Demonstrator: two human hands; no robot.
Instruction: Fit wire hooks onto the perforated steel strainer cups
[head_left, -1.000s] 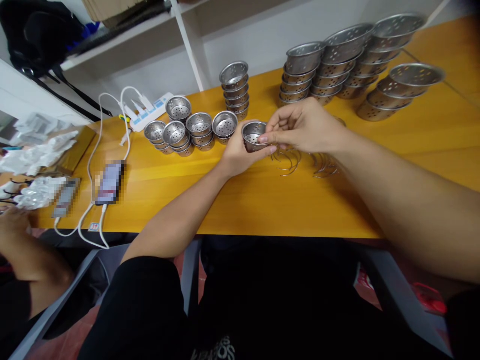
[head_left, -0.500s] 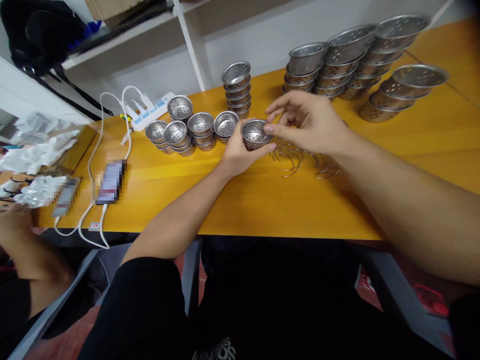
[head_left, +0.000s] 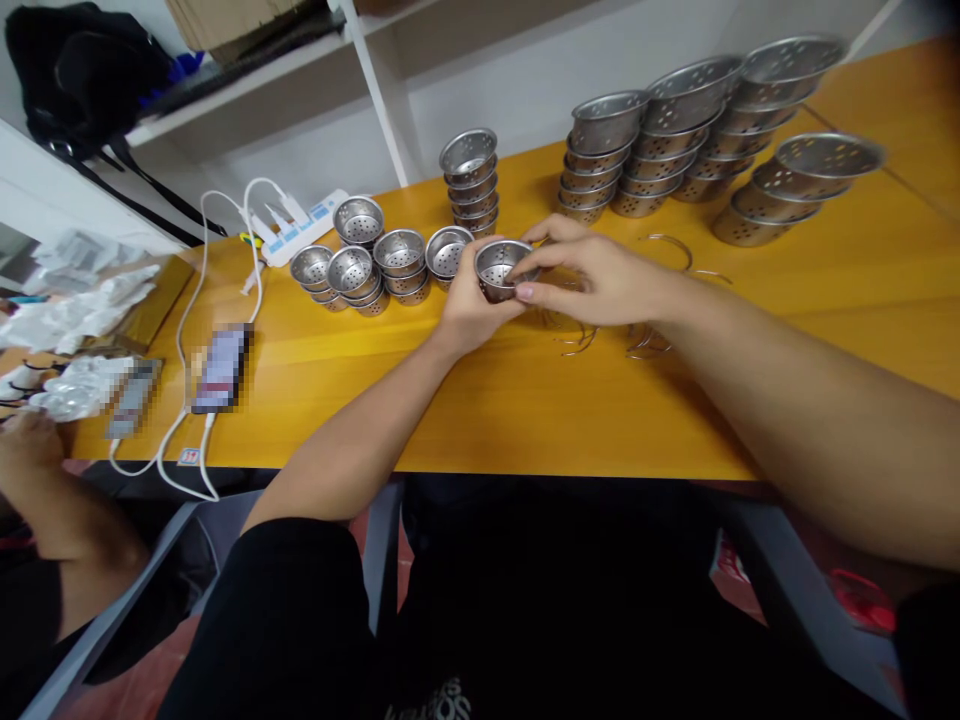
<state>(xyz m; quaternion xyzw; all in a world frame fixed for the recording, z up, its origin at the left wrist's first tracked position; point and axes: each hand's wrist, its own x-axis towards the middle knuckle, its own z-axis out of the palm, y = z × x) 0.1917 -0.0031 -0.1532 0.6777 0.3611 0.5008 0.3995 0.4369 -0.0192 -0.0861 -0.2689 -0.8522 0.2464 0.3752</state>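
Lowered since earlier, our right hand half-curls at the cup, hold unclear; our left hand clasps it.

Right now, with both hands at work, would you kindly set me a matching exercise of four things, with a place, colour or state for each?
Things:
1. left hand
2. power strip
3. right hand
4. curved wires

Descriptions:
A. lying loose on the yellow-brown table
B. with its fingers at the right-hand rim of the perforated cup
C. white with blue parts
D. wrapped around the side of the cup, at picture left

Right pairs: 1-D, 2-C, 3-B, 4-A
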